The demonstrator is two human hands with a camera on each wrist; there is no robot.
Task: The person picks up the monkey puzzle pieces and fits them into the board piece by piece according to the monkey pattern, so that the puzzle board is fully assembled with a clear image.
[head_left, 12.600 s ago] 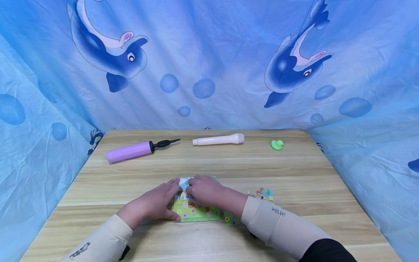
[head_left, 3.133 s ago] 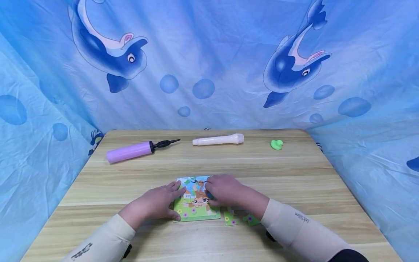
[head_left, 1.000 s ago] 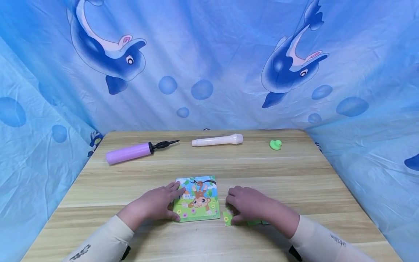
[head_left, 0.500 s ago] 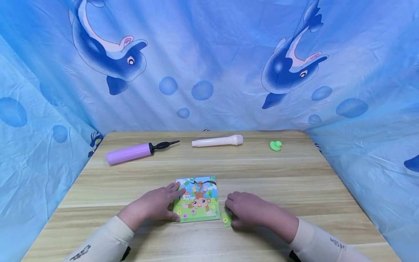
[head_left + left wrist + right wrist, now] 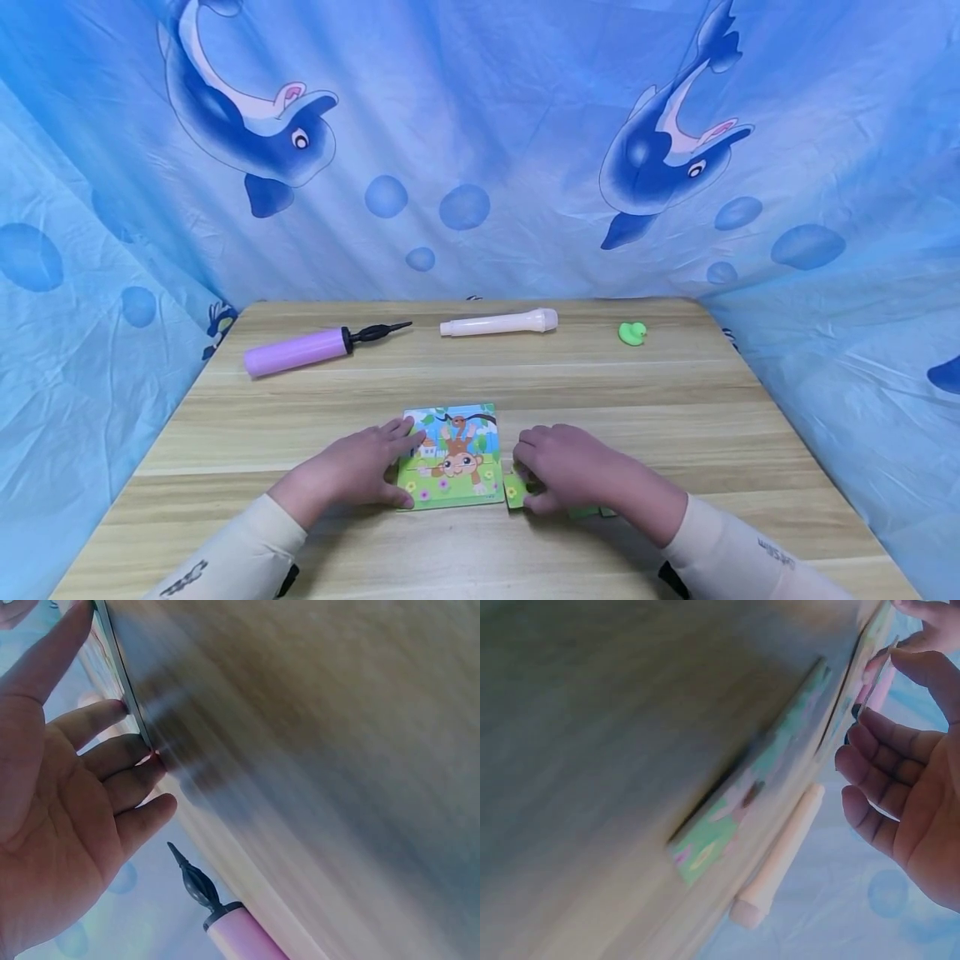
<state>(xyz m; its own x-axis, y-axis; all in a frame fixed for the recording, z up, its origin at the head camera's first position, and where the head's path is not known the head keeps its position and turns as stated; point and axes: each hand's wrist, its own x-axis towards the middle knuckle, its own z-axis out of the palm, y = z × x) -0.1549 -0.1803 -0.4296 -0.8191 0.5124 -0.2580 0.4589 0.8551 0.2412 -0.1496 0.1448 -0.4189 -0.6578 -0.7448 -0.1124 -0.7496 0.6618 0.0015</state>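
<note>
A square jigsaw puzzle (image 5: 457, 479) showing an upside-down monkey lies flat on the table. My left hand (image 5: 360, 467) rests at its left side, fingers spread over the edge; in the left wrist view, fingertips touch the puzzle's thin rim (image 5: 122, 671). Just right of the puzzle, my right hand (image 5: 570, 467) pinches a green puzzle piece (image 5: 513, 492) with a yellow flower. The right wrist view shows this piece edge-on between thumb and forefinger (image 5: 900, 739). More puzzle pieces (image 5: 720, 825) lie on the table beneath the right hand, mostly hidden by it in the head view.
Along the back of the wooden table (image 5: 315, 433) lie a purple hand pump (image 5: 296, 352) with a black nozzle, a pale toy microphone (image 5: 495, 323) and a green rubber duck (image 5: 632, 333). A blue dolphin-print curtain (image 5: 510, 125) surrounds the table's back and sides.
My right hand has gone from over the puzzle to the loose pieces at its right. The flowered piece has shifted slightly toward the puzzle. My left hand stays at the puzzle's left edge.
</note>
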